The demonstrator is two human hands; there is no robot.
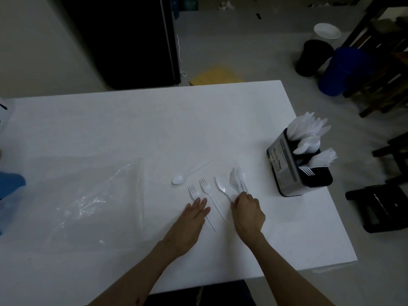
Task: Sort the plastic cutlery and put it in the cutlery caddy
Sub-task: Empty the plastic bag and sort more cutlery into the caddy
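Fingers: right hand [248, 212] grips fork bunch [237, 180] | left hand [194, 214] flat on one fork [195, 196] | loose: two forks, two spoons

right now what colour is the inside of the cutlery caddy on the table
Black inside the boxy metal cutlery caddy, silvery grey outside with a label; the head view shows it.

Free room: bare table [154, 120] lying open across the far half | Right: cutlery caddy [298, 164] standing near the right edge, utensils sticking up and out | Near centre: loose forks [207, 191] and spoon [180, 179] lying between both hands | Left: clear plastic bag [95, 202] spreading over the near-left surface
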